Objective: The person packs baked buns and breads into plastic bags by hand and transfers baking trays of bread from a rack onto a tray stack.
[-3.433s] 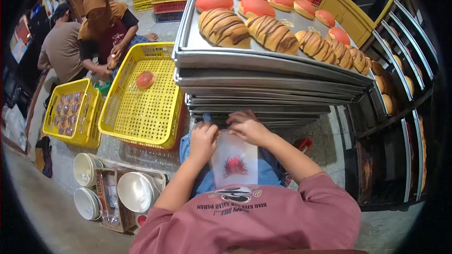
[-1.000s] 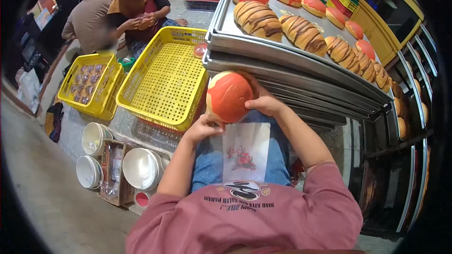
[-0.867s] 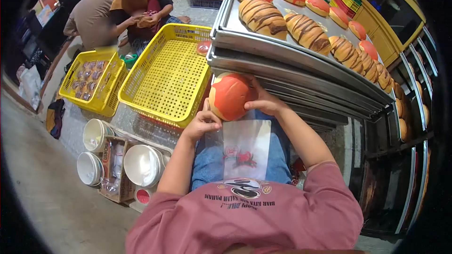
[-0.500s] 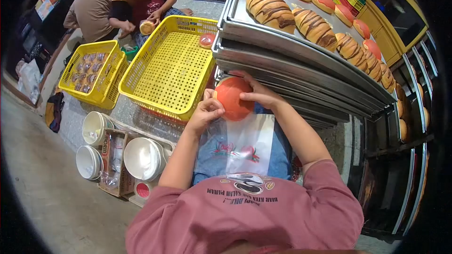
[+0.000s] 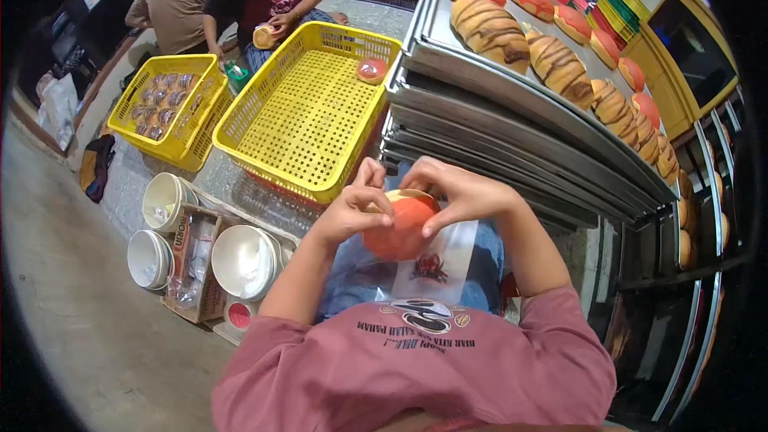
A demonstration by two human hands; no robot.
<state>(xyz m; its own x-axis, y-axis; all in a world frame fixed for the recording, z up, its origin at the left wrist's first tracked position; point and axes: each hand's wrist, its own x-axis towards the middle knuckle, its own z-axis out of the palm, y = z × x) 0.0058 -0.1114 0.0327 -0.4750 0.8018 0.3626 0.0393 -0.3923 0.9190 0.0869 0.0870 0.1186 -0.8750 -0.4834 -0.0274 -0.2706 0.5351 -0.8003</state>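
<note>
Red-topped bun (image 5: pixel 398 238): has come closer to the wearer's shirt than it was a moment ago; it now sits over the lap, to the right of the large yellow crate (image 5: pixel 296 124) and nearer the wearer, its pale edge facing away.
Left hand (image 5: pixel 356 210): thumb and forefinger pinch the bun's left far edge, the other fingers curled; a moment ago it gripped lower on the side.
Right hand (image 5: pixel 464 194): thumb pressed to the bun's right side, fingers bent over its far edge, where earlier they lay spread along it. Fingertips are partly hidden, so I cannot tell whether film is caught with the bun.
Printed sheet (image 5: pixel 450 260): on the jeans, right of the crate and nearer the wearer, partly covered by the bun.
Glossy red bun (image 5: pixel 371 72): inside the crate, at its far right, apparently wrapped.
Tray stack (image 5: pixel 512 126): right of the crate, chocolate-striped bread (image 5: pixel 490 32) on top.
Work at the bun: seems to be close fingerwork along its far edge, probably on a clear wrapping.
Next touch: calls, I judge, for light, even pinches that leave the soft top undented.
</note>
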